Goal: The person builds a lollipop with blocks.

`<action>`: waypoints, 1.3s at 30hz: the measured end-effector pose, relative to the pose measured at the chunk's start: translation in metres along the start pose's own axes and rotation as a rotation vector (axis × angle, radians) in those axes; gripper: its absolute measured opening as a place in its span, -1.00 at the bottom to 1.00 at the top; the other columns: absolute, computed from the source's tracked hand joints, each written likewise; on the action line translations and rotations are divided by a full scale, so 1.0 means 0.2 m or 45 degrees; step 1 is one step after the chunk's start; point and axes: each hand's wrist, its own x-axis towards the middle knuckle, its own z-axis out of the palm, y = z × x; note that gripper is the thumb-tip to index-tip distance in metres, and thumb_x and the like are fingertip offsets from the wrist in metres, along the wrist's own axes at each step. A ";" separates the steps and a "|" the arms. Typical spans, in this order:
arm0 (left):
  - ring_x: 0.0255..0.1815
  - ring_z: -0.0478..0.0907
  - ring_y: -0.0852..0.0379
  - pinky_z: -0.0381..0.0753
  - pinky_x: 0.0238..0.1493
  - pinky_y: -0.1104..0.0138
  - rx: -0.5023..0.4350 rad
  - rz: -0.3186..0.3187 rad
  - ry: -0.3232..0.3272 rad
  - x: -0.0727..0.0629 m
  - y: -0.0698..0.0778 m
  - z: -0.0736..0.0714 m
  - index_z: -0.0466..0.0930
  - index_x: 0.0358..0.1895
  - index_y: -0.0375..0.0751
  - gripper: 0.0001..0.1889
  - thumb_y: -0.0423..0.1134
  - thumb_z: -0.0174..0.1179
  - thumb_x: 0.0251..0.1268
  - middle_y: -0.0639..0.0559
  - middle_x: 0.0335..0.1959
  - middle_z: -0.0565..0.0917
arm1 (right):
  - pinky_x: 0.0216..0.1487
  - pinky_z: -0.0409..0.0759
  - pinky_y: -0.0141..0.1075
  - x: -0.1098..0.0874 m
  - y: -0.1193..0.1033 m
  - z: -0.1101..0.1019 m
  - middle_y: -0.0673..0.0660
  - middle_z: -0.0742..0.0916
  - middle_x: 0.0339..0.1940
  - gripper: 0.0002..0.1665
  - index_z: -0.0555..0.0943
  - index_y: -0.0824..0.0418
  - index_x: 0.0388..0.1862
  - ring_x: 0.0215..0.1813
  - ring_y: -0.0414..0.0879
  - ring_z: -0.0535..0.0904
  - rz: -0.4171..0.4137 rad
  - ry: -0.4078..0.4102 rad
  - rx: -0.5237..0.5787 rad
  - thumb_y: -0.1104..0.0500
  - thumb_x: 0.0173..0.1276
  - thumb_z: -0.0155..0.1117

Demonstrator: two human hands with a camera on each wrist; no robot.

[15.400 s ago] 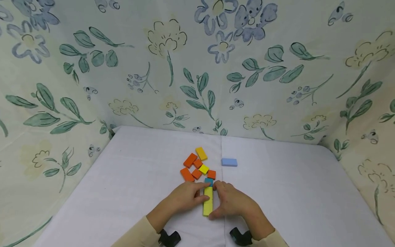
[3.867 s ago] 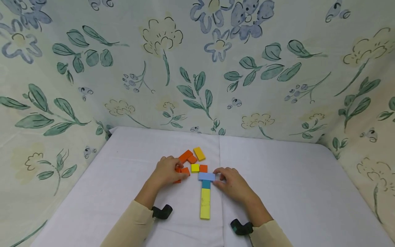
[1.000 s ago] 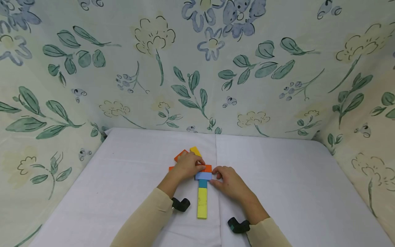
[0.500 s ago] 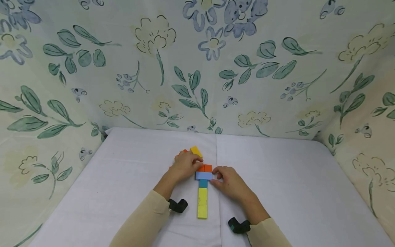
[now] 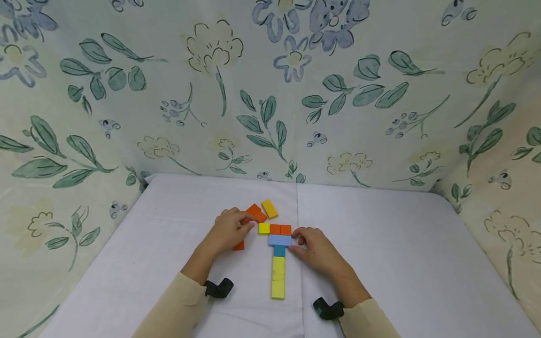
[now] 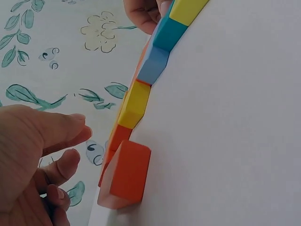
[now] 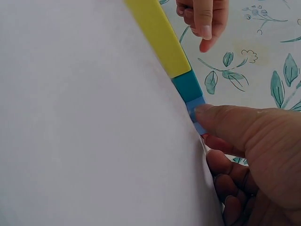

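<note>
Column, head view: pale-yellow strip (image 5: 278,281) mid-table, teal block (image 5: 279,251) butted on its far end, then the light-blue block (image 5: 280,240) crosswise. Two orange squares (image 5: 275,229) sit flush along that, probably because together they match its length.
Yellow square (image 5: 264,229): snug left of the orange pair, sticking out past the light-blue edge.
Right hand (image 5: 317,249): thumb and index at the light-blue block's right end, I'd guess as a fence against sliding. Can't tell if it's pinching.
Left hand (image 5: 228,230): off the row, right by a loose orange block (image 5: 238,246) it partly covers.
Leftovers: slanted orange pieces (image 5: 255,211) and a yellow oblong (image 5: 269,209) lie just beyond the yellow square.
Backdrop: floral cloth (image 5: 270,155) behind the white table (image 5: 359,225).
Left wrist view: thumb and fingers apart, nothing between them; a near orange block gets in the way of whatever's behind it.
Right wrist view: thumb overlaps the light-blue block, other fingers curl beneath, orange squares basically hidden.
</note>
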 end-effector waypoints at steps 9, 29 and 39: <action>-0.17 0.43 0.10 0.50 -0.14 0.26 -0.039 -0.066 -0.070 -0.06 -0.07 -0.04 0.71 0.07 0.01 -0.69 -0.01 0.35 0.34 0.07 -0.23 0.55 | -0.14 0.53 -0.31 0.00 -0.01 0.00 -0.06 0.59 -0.30 -0.64 0.65 -0.03 0.03 -0.15 -0.13 0.45 -0.001 0.000 -0.003 -0.03 0.30 0.50; -0.22 0.50 0.10 0.56 -0.15 0.22 -0.128 -0.165 -0.381 -0.13 -0.07 -0.07 0.50 0.09 -0.07 -0.39 -0.13 0.61 -0.04 0.06 -0.24 0.58 | -0.14 0.54 -0.32 0.00 0.00 0.02 -0.08 0.59 -0.29 -0.64 0.64 -0.05 0.02 -0.13 -0.14 0.45 0.007 0.014 0.002 -0.04 0.29 0.51; -0.19 0.49 0.16 0.53 -0.11 0.26 -0.115 0.085 -0.387 -0.12 -0.03 0.03 0.58 0.15 0.00 -0.42 -0.09 0.58 0.02 0.16 -0.24 0.57 | -0.13 0.54 -0.32 0.00 0.01 0.02 -0.07 0.58 -0.30 -0.64 0.64 -0.05 0.03 -0.14 -0.14 0.45 0.003 0.014 0.000 -0.04 0.30 0.50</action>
